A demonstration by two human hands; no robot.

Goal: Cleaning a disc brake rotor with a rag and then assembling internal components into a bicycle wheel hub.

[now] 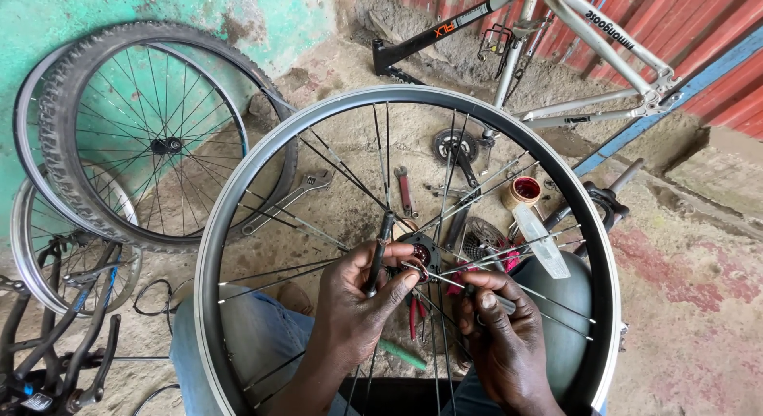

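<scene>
Black tool [380, 253] upright in left hand [358, 305], tip toward hub [421, 253]

Grey rim [208, 257], turquoise wall [48, 19], red pliers [413, 314].

Head camera looks steeply down, close over wheel [238, 185].

Peeling green wall [48, 19]; dusty dirt floor [691, 305]; daylight.
</scene>
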